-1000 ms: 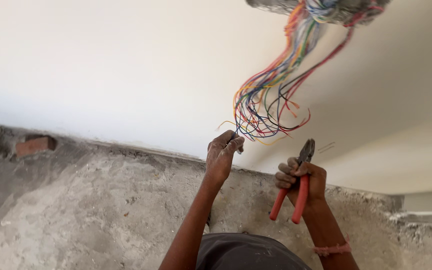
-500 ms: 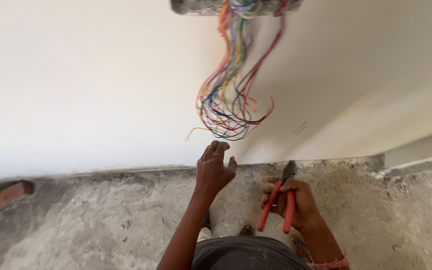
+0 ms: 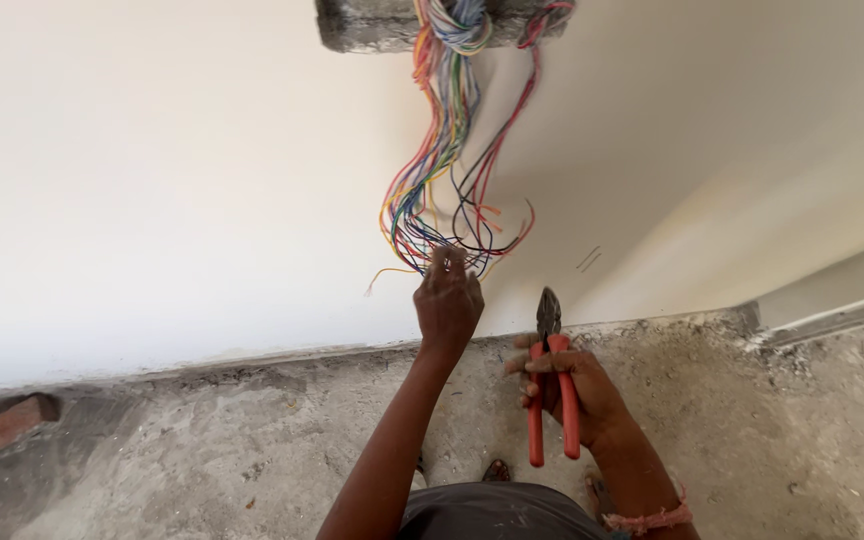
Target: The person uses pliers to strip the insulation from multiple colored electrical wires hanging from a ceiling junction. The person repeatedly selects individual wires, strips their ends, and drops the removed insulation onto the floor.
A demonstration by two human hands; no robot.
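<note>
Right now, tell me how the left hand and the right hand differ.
The left hand is raised to the loose ends of the coloured wires; the right hand sits lower, away from them. The left hand holds no tool; the right hand grips red-handled pliers, their nose pointing up. Both are bare.

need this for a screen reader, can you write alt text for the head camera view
A person's left hand reaches up to the ends of a bundle of coloured wires hanging from a rough opening in a white wall, while the right hand holds red-handled pliers above a bare concrete floor.
</note>
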